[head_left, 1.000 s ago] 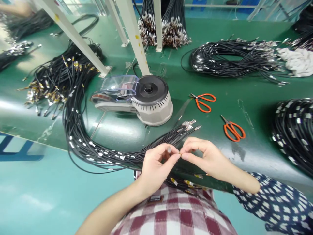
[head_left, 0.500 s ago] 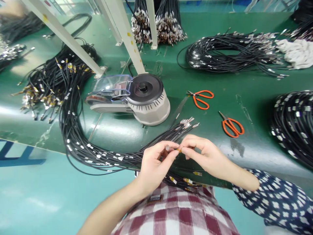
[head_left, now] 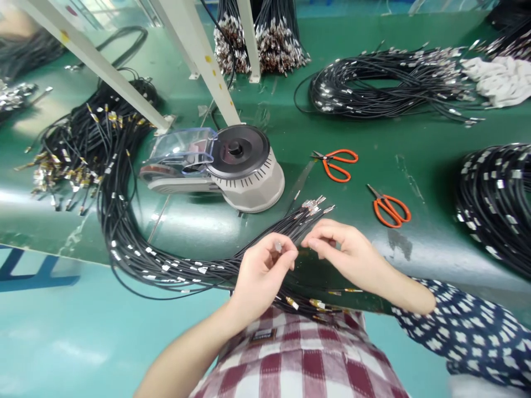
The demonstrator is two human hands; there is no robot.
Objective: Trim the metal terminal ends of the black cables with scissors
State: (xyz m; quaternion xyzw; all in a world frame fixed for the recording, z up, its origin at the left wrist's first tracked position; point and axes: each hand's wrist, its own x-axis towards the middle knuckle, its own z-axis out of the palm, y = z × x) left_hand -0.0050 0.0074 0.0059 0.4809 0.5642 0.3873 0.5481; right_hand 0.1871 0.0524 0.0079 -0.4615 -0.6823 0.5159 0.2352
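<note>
Now | left hand grip pinches cable tip | right hand grip just beside, hold unclear

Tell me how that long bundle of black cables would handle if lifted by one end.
Probably floppy: the cable bundle lies in a loose curve on the table, so it would sag. Likely to splay, since no tie shows and strands stray. The metal terminals at its tips may snag one another.

Left hand pinched; right hand seemingly pinched; fingertips apart.
</note>
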